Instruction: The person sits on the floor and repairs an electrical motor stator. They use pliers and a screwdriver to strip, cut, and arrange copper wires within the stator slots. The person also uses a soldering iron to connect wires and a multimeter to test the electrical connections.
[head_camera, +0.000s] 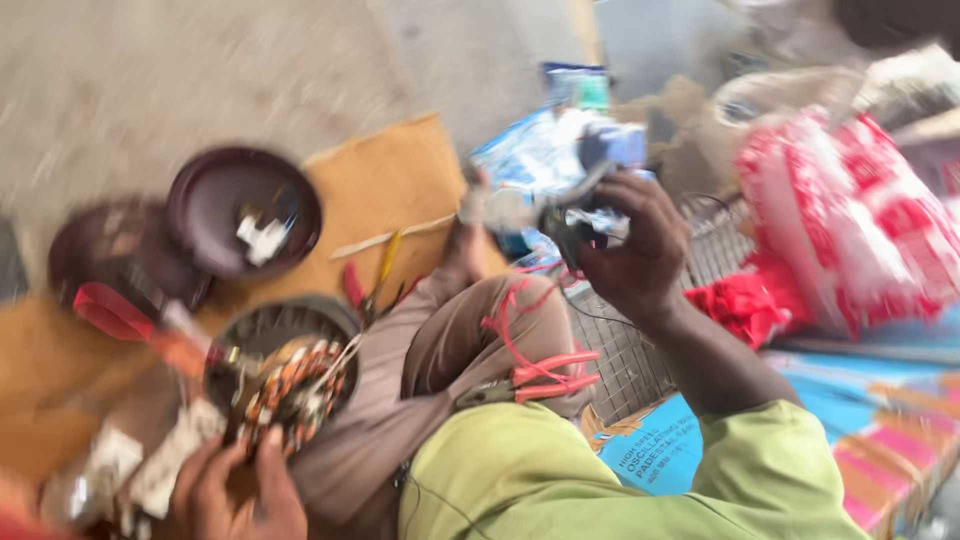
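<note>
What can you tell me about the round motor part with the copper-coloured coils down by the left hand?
The round motor stator with copper-coloured coils sits low on the left, on brown cardboard. It looks like a dark metal ring with a slotted rim, carrying orange and white windings around its front half, with pale wires trailing off. It lies tilted, partly blurred. The left hand reaches it from below, fingers at its lower edge, and the person's brown-trousered leg lies against its right side.

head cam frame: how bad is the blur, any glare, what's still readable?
Head view: heavy motion blur across the whole frame, edges smeared. Light is even daylight, no hard shadows or glare. Still readable: the right hand raised around a dark small part, the left hand at a wound motor stator, and red-handled pliers on the lap. Fine wiring is not resolvable.
</note>
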